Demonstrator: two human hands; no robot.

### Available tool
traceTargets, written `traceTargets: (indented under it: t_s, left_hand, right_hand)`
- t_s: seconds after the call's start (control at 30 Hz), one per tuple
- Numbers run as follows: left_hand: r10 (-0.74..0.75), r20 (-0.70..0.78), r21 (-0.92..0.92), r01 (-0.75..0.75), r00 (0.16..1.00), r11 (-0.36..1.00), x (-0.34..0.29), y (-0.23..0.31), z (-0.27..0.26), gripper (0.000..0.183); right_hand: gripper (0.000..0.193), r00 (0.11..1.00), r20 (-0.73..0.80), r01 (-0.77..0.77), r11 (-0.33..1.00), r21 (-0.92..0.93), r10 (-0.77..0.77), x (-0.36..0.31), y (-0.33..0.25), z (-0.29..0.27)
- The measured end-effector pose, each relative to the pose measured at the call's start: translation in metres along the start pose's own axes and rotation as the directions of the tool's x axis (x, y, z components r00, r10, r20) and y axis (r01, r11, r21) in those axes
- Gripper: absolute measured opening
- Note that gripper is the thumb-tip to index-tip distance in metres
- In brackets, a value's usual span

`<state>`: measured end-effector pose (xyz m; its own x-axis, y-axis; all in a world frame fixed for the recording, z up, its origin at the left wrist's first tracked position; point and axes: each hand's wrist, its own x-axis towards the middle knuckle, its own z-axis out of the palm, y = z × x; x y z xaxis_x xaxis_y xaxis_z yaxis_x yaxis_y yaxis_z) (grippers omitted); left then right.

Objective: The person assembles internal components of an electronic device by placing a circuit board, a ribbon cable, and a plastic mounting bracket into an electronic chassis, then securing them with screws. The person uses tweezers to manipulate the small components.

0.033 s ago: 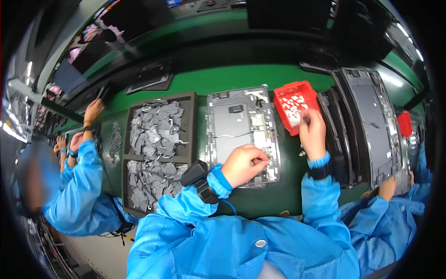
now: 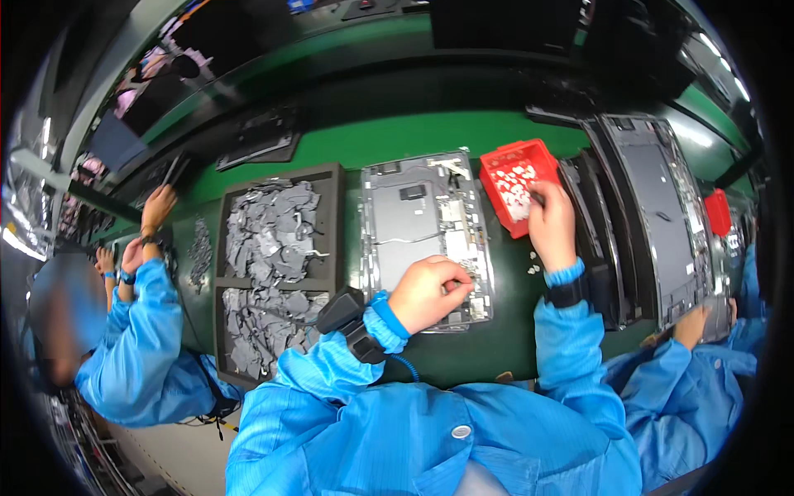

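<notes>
My left hand (image 2: 428, 293) rests over the lower right part of an open laptop housing (image 2: 405, 221), beside its strip of boards. Its thumb and fingertips are pinched together; whatever they hold, if anything, is hidden. My right hand (image 2: 552, 223) is at the right side of a red plastic bin (image 2: 542, 157). The fingers there are closed, with something small and dark at the tips that I cannot make out. Inside the bin lie many small white pieces (image 2: 514, 178). A few more white pieces (image 2: 534, 269) are on the green table below it.
Left of the housing is a dark foam tray (image 2: 336, 215) with two compartments of torn grey sheet pieces (image 2: 271, 231). Several laptop housings (image 2: 643, 207) lean together at the right. Co-workers in blue sit on both sides; one's hand (image 2: 159, 205) shows at left. A second red bin (image 2: 717, 213) stands far right.
The whole view has shifted slightly. My right hand has moved a little at the bin's edge, its fingers still closed. My left hand stays pinched over the housing.
</notes>
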<state>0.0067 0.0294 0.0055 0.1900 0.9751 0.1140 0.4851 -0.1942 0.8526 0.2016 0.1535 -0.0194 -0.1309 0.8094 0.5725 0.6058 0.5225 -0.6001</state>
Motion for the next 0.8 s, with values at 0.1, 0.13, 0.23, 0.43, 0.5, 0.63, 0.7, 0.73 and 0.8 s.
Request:
traceTargets:
  t_s: [0.1, 0.13, 0.23, 0.43, 0.5, 0.63, 0.7, 0.73, 0.8]
  left_hand:
    - [0.006, 0.018, 0.077, -0.008, 1.0, 0.997, 0.0, -0.003, 0.003, 0.01]
    - [0.026, -0.035, 0.08, -0.023, 0.999, 0.997, 0.0, -0.005, 0.005, 0.01]
    - [0.186, -0.036, 0.187, -0.177, 0.982, 0.966, -0.005, -0.008, 0.001, 0.012]
    - [0.376, -0.012, 0.436, -0.334, 0.926, 0.836, -0.008, -0.007, -0.002, 0.015]
    - [0.386, -0.038, 0.399, -0.34, 0.922, 0.851, -0.009, -0.007, -0.001, 0.017]
    - [0.34, -0.051, 0.357, -0.3, 0.939, 0.885, -0.011, -0.009, -0.001, 0.017]
    - [0.318, -0.05, 0.341, -0.283, 0.947, 0.896, -0.011, -0.009, -0.001, 0.017]
    - [0.315, -0.056, 0.335, -0.279, 0.947, 0.9, -0.011, -0.008, -0.001, 0.017]
    - [0.309, -0.06, 0.327, -0.274, 0.949, 0.904, -0.011, -0.008, 0.0, 0.017]
  right_hand:
    - [0.013, 0.999, 0.01, -0.047, 0.989, -0.143, 0.048, 0.005, 0.003, 0.008]
    - [0.013, 0.999, -0.003, -0.046, 0.986, -0.16, 0.046, 0.004, -0.006, 0.007]
    - [0.011, 0.995, -0.062, -0.07, 0.991, 0.112, 0.077, -0.013, -0.021, -0.002]
    - [0.02, 0.891, 0.315, -0.436, 0.429, 0.791, 0.326, -0.079, -0.054, -0.021]
    - [0.022, 0.893, 0.344, -0.44, 0.398, 0.805, 0.29, -0.101, -0.06, -0.019]
    - [0.02, 0.917, 0.296, -0.394, 0.486, 0.78, 0.269, -0.111, -0.06, -0.014]
    - [0.019, 0.917, 0.299, -0.396, 0.523, 0.755, 0.262, -0.11, -0.06, -0.014]
    - [0.018, 0.921, 0.301, -0.39, 0.562, 0.73, 0.248, -0.109, -0.06, -0.015]
    - [0.018, 0.93, 0.283, -0.367, 0.611, 0.701, 0.233, -0.106, -0.061, -0.017]
